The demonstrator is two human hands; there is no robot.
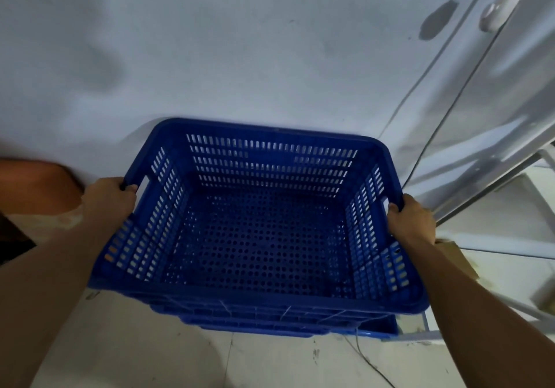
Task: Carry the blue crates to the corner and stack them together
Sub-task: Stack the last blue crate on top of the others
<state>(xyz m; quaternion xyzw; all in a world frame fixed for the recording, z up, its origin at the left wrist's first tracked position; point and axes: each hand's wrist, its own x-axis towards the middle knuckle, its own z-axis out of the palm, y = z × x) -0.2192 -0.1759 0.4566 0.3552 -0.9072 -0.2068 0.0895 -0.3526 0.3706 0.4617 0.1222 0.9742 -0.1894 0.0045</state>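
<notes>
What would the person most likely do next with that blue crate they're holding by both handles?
Probably ease the top crate straight down until it seats, then let go. The left hand and right hand each grip a side handle, and the rims of other blue crates show just beneath its near edge by the wall, so it looks nearly nested.

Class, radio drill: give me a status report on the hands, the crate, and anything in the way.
Left hand and right hand shut on top crate handles. Crate over lower blue crates by wall. Thin cable on floor nearby.
</notes>
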